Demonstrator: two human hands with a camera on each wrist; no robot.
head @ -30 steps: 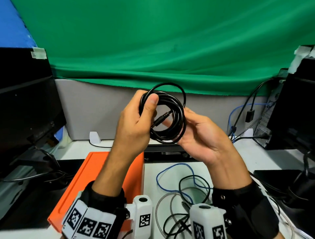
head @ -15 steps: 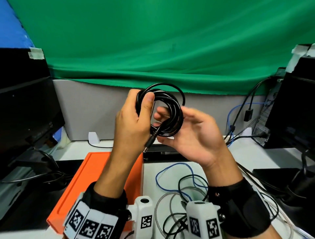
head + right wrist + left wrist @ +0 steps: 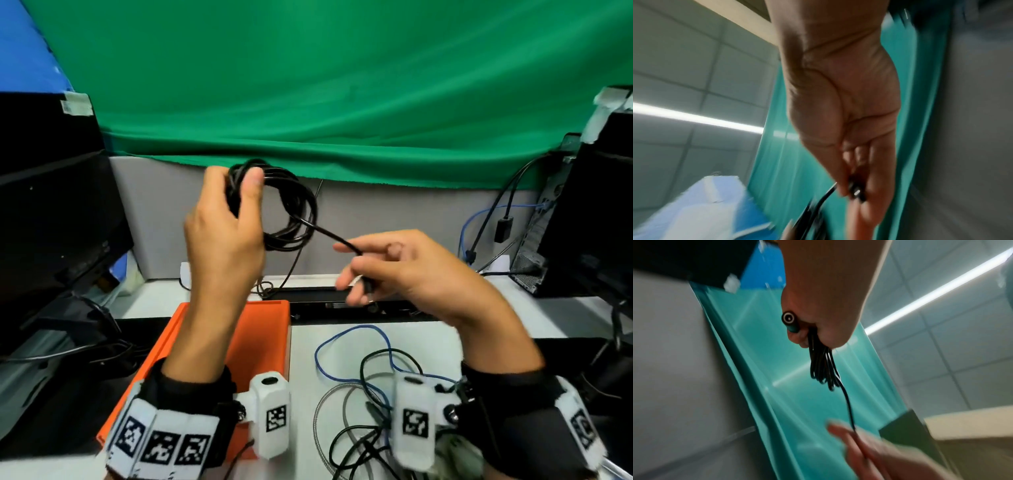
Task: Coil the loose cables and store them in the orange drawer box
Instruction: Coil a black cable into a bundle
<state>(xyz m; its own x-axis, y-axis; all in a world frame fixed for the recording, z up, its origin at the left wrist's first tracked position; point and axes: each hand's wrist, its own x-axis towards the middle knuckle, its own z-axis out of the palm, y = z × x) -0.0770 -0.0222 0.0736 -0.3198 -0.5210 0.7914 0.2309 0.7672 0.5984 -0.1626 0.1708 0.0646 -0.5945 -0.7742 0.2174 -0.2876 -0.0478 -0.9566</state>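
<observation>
Head view: the left hand [image 3: 226, 236] is clenched around the coiled black cable [image 3: 291, 212], held up above the orange drawer box [image 3: 263, 339]. The right hand [image 3: 404, 270], to the right of the box, pinches the cable's free end. Loose cables [image 3: 370, 394] lie on the table just right of the box.

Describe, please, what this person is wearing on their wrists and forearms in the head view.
Both hands are bare. Each wrist carries a black fabric cuff: the left cuff is wrapped by a white band printed with square black-and-white markers, and the right cuff shows one such marker at its outer edge. Strapped inside each wrist is a white box-shaped camera, left and right, each bearing a marker.
</observation>
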